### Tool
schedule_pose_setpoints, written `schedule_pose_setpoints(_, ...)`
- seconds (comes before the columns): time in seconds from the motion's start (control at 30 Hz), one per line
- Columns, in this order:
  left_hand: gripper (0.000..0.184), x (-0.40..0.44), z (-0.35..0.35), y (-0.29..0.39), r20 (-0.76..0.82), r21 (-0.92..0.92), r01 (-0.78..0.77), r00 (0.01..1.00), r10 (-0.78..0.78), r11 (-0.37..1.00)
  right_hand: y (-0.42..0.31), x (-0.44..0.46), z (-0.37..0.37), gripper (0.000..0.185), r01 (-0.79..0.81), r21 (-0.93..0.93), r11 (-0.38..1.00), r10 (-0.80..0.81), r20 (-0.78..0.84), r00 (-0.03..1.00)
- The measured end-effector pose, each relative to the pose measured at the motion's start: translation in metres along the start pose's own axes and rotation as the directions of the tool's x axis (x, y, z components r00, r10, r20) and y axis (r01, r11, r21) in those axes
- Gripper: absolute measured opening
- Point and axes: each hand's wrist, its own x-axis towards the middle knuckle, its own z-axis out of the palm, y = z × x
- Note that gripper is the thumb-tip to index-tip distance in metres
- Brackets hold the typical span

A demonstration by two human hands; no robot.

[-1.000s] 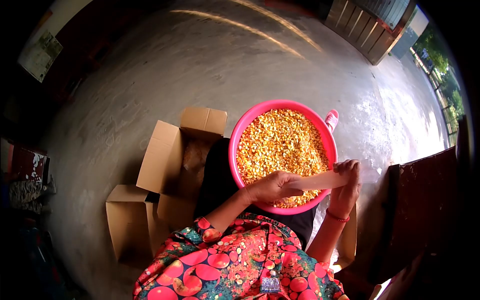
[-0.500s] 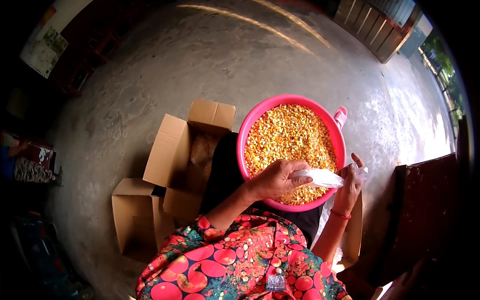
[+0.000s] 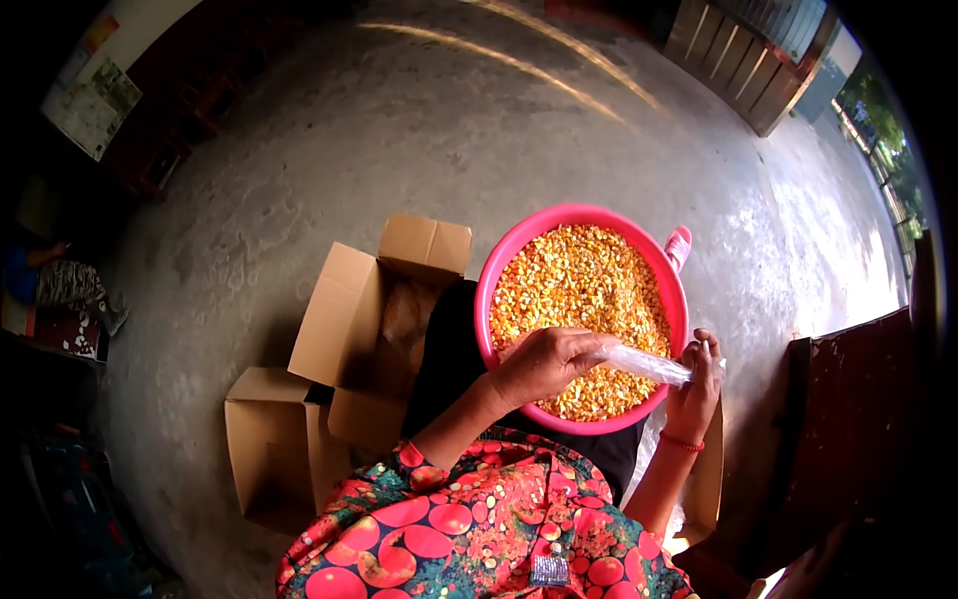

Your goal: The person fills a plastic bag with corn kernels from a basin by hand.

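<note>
A pink basin [image 3: 486, 329] full of yellow corn kernels [image 3: 584, 285] rests on my lap. Over its near part, a clear plastic bag [image 3: 644, 363] is stretched out in a narrow twisted strip. My left hand [image 3: 546, 367] pinches one end of the bag above the kernels. At the basin's right rim, my right hand [image 3: 696, 384], with a red bracelet on the wrist, grips the other end with its fingers bent round it.
Open cardboard boxes [image 3: 334, 314] [image 3: 264, 439] stand on the floor at the left; one holds plastic. Another box [image 3: 711, 469] is beside my right arm. A dark reddish piece of furniture [image 3: 848, 399] stands at the right. A person [image 3: 65, 275] sits at the far left.
The bag has gone from a wide, flat band to a narrow, gathered strip between my hands. More of the person at the far left shows.
</note>
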Motion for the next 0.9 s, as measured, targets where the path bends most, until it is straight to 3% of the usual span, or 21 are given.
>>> schedule_pose_setpoints(0.03, 0.018, 0.0, 0.0, 0.001, -0.008, 0.004, 0.027, 1.0, -0.027, 1.0, -0.002, -0.001, 0.002, 0.022, 0.003, 0.003, 1.0, -0.003, 0.002, 1.0)
schedule_pose_setpoints(0.1, 0.019, 0.005, -0.005, 0.004, -0.011, 0.012, 0.046, 0.999, -0.046, 0.999, -0.007, -0.002, 0.009, 0.021, -0.067, 0.201, 0.977, 0.062, 0.032, 0.998)
schedule_pose_setpoints(0.2, 0.027, 0.007, -0.013, 0.009, 0.154, 0.126, 0.164, 0.971, -0.182, 0.978, -0.008, -0.004, 0.013, 0.021, -0.052, 0.27, 0.962, 0.039, 0.051, 0.998)
schedule_pose_setpoints(0.3, 0.03, 0.01, -0.015, 0.019, 0.125, 0.118, 0.053, 0.99, -0.068, 0.992, -0.006, -0.006, 0.014, 0.025, -0.024, 0.314, 0.949, 0.014, 0.034, 0.999)
schedule_pose_setpoints(0.37, 0.029, 0.01, -0.017, 0.019, 0.143, 0.144, 0.067, 0.986, -0.088, 0.987, -0.005, -0.006, 0.012, 0.028, -0.018, 0.357, 0.934, 0.004, 0.038, 0.999)
schedule_pose_setpoints(0.47, 0.022, 0.009, -0.028, 0.018, -0.04, 0.007, 0.172, 0.984, -0.171, 0.985, -0.008, -0.008, 0.014, 0.046, -0.004, 0.35, 0.937, -0.047, 0.135, 0.99)
schedule_pose_setpoints(0.57, 0.022, 0.004, -0.062, 0.02, -0.217, -0.079, 0.186, 0.956, -0.199, 0.979, -0.006, -0.007, 0.002, 0.047, 0.01, 0.296, 0.955, -0.065, 0.179, 0.982)
schedule_pose_setpoints(0.63, 0.026, -0.001, -0.086, 0.029, -0.341, -0.087, 0.23, 0.907, -0.246, 0.969, -0.004, -0.009, -0.006, 0.04, -0.013, 0.287, 0.958, -0.032, 0.151, 0.988)
schedule_pose_setpoints(0.7, 0.032, -0.008, -0.11, 0.028, -0.427, -0.119, 0.201, 0.874, -0.233, 0.972, 0.001, -0.009, -0.015, 0.031, -0.072, 0.326, 0.943, -0.01, 0.243, 0.97)
schedule_pose_setpoints(0.9, 0.036, -0.054, -0.162, 0.002, -0.539, -0.31, 0.365, 0.693, -0.478, 0.878, 0.018, -0.011, -0.025, 0.022, -0.174, 0.227, 0.958, 0.119, 0.235, 0.965)
